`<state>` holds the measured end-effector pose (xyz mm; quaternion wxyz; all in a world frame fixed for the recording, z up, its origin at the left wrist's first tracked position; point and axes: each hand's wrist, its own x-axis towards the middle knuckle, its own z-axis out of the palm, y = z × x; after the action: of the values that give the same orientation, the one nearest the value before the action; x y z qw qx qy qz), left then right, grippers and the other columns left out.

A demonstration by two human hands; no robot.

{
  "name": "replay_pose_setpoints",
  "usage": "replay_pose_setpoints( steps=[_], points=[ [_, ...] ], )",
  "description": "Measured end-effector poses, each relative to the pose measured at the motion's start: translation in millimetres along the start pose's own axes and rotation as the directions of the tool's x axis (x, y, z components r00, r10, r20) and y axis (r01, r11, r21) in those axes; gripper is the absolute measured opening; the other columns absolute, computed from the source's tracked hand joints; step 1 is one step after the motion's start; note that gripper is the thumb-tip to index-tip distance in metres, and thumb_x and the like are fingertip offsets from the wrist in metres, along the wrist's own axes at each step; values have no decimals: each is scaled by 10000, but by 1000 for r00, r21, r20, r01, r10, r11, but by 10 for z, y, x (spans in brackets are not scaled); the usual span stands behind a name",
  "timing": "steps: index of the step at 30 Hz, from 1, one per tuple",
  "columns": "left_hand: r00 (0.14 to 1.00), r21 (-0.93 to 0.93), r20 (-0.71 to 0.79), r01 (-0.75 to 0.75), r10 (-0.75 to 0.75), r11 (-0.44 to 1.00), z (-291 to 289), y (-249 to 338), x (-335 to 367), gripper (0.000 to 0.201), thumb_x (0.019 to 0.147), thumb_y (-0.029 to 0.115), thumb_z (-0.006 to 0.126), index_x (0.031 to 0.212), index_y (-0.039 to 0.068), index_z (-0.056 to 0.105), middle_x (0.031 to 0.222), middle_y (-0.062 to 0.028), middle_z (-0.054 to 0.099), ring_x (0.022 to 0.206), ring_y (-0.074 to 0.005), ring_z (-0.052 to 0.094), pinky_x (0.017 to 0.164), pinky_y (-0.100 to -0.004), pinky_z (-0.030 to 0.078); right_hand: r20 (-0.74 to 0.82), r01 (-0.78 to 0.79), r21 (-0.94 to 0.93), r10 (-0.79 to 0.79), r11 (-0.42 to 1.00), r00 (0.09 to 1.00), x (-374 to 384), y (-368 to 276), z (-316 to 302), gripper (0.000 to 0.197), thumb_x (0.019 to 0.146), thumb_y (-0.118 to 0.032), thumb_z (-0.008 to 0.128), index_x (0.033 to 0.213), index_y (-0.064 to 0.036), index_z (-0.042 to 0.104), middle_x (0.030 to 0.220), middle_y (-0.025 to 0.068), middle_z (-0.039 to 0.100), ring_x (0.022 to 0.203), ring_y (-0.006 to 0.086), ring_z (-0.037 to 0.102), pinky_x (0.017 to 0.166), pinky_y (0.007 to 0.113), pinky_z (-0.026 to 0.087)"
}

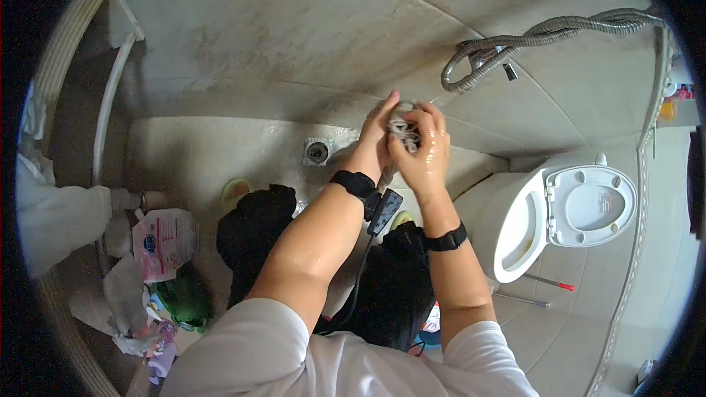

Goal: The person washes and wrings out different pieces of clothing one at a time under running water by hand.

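Note:
Both of my hands are pressed around a wet grey cloth (404, 129), bunched into folds, in front of me above the floor. My left hand (373, 141) lies along its left side with the fingers pointing up. Curled over the right side, my right hand (424, 148) has its fingers wrapped on the folds. Both hands and forearms shine with water. Part of the cloth is hidden between the palms, and greyish material shows below them.
A floor drain (318, 152) lies left of my hands. A metal shower hose (544, 38) hangs on the wall above right. The toilet (507, 242) stands at the right with its lid up. At the left are a pink-and-white pouch (163, 246), a green bag (185, 298) and a purple bottle (162, 356).

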<state>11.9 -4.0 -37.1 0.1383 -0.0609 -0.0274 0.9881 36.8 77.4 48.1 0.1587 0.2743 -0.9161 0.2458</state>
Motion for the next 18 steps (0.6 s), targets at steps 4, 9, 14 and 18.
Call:
replay_pose_setpoints(
  steps=[4,9,14,18],
  points=[
    [989,-20,118,-84,86,996,-257,69,121,244,893,296,504,884,63,577,859,-92,615,783,-215,604,738,-365,505,-38,-41,-168,35,985,999,36,-176,225,292,643,-215,663,898,-99,581,1024,129,561,868,334,558,765,406,452],
    [924,302,-221,-238,310,923,135,-287,63,140,805,176,544,861,54,583,833,-77,611,755,-202,594,662,-348,482,-188,-290,212,330,933,925,236,534,272,314,736,-225,618,888,30,517,785,189,578,700,294,547,689,392,459],
    [888,710,-178,-183,425,680,358,-386,-57,310,699,160,645,949,-15,593,813,-66,617,743,-164,581,615,-286,449,-51,-436,410,498,801,866,148,1182,249,334,785,-196,601,1019,29,517,872,159,602,740,240,564,689,332,467],
    [917,978,-58,-28,394,209,424,-149,-89,518,635,273,702,1048,-12,573,908,-136,638,817,-225,613,709,-306,479,205,-300,235,254,925,945,57,1336,19,551,777,-73,608,1297,-78,427,1256,184,497,1132,262,496,901,364,415]
  ],
)
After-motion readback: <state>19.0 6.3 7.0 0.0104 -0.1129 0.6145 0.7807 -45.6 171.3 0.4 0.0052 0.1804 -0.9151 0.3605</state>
